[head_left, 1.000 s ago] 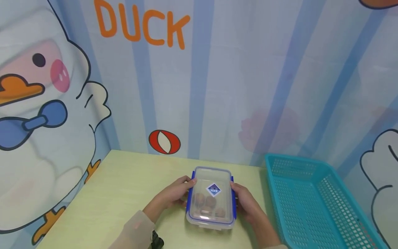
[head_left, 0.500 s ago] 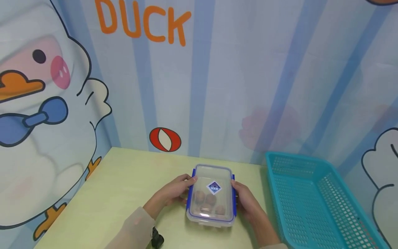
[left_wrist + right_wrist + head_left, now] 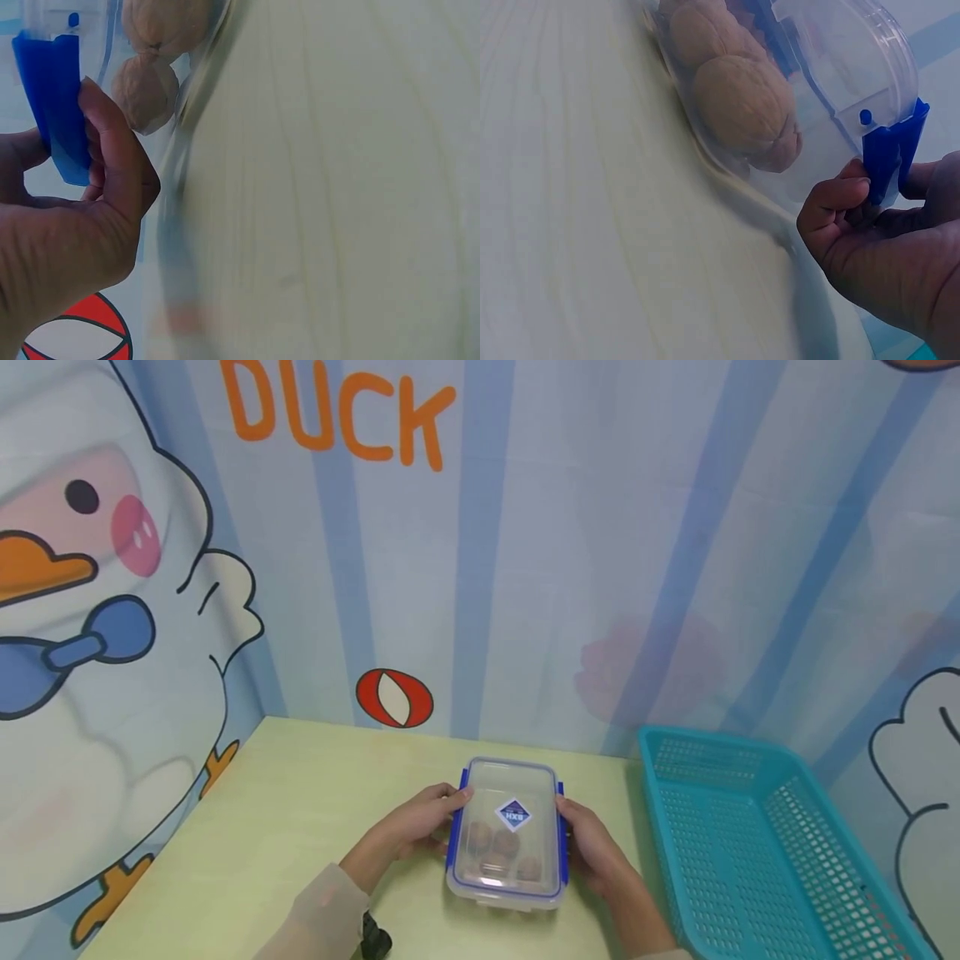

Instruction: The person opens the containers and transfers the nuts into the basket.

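Observation:
A clear plastic food container (image 3: 512,779) with a lid, blue side clips and a diamond label rests on the table. Through its walls several walnuts (image 3: 506,842) show, gathered toward the near end. My left hand (image 3: 416,823) holds the container's left side; in the left wrist view, thumb and fingers pinch the blue clip (image 3: 54,97). On the opposite side my right hand (image 3: 597,850) does likewise, its thumb and curled fingers around the other blue clip (image 3: 889,154). Some fingertips are hidden behind the clips.
A turquoise perforated basket (image 3: 666,868) stands on the right, close to my right forearm. The pale yellow table (image 3: 315,785) ends at a striped backdrop (image 3: 547,568) with duck drawings. A black object (image 3: 375,937) shows under my left sleeve.
Both hands keep their hold on the container's sides, and the container stays in place. Only the head view has shifted slightly.

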A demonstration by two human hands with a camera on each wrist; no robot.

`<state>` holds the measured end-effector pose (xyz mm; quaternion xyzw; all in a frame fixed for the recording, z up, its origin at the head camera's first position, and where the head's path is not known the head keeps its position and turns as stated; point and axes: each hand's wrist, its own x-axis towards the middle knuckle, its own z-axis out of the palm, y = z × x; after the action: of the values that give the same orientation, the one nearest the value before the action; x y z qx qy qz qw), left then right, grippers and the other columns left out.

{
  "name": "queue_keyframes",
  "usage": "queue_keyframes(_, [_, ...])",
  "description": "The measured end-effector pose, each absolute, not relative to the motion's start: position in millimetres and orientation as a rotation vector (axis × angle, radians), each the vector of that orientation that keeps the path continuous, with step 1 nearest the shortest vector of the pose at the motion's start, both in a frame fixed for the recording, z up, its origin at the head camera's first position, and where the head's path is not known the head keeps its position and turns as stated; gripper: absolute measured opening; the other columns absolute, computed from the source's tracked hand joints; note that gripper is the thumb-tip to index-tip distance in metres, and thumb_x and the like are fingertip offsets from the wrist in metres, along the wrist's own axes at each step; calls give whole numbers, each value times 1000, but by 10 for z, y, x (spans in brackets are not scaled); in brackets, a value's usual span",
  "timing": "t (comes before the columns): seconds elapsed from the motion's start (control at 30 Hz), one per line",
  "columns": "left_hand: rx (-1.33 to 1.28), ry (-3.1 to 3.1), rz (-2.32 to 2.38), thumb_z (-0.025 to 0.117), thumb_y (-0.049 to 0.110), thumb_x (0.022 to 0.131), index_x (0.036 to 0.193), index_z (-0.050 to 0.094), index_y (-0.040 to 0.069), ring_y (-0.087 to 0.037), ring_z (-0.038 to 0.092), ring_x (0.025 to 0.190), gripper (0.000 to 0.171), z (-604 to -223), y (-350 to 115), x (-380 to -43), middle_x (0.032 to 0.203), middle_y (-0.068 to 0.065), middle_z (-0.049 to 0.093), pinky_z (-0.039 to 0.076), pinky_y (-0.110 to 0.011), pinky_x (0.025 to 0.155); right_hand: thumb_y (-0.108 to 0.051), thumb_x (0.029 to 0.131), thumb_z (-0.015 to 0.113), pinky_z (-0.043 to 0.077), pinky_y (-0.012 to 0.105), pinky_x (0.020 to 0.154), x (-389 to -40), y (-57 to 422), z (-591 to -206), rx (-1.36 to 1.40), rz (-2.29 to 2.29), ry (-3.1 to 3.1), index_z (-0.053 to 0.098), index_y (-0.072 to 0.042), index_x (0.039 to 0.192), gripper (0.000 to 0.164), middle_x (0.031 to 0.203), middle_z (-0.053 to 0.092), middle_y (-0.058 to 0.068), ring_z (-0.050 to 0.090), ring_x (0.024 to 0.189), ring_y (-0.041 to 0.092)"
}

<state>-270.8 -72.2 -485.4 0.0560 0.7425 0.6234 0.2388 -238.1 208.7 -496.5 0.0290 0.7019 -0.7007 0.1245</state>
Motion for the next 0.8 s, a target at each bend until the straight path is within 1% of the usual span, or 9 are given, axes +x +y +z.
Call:
queue_keyframes(0.17, [144,2025,1704,59,52,106,132,53,1,-29,64,103,58,-4878,-739,-2713,121,-15,65,61,-38,75,-41,115,36,58,49,97,-2367,2076,-4962,73,-2048,2038,49,2,150,57,125,67,16,68,110,27])
queue_keyframes(0.33, [141,2024,1706,60,53,106,132,54,1,-29,64,102,58,-4877,-734,-2720,120,-15,65,60,-37,74,-40,115,37,58,50,95,-2363,2067,-4953,84,-2065,2036,49,2,149,56,124,67,17,68,108,28])
queue_keyframes(0.47, [137,2022,1708,60,52,106,135,53,0,-29,64,103,59,-4867,-741,-2714,120,-15,64,61,-38,75,-40,116,34,58,47,95,-2359,2049,-4969,102,-2080,2031,48,3,149,57,123,66,17,67,108,27])
queue_keyframes(0.67, [134,2008,1718,59,53,106,135,54,0,-29,66,103,60,-4869,-754,-2706,121,-15,66,61,-39,75,-38,115,30,54,42,93,-2356,2029,-5057,282,-2147,1890,42,4,154,58,127,63,17,63,111,26])
queue_keyframes(0.8, [131,1994,1724,60,53,106,136,53,1,-29,66,103,61,-4876,-756,-2710,121,-15,66,62,-40,77,-38,115,30,52,41,95,-2363,2024,-5083,309,-2164,1869,40,3,156,59,130,62,16,62,113,24])
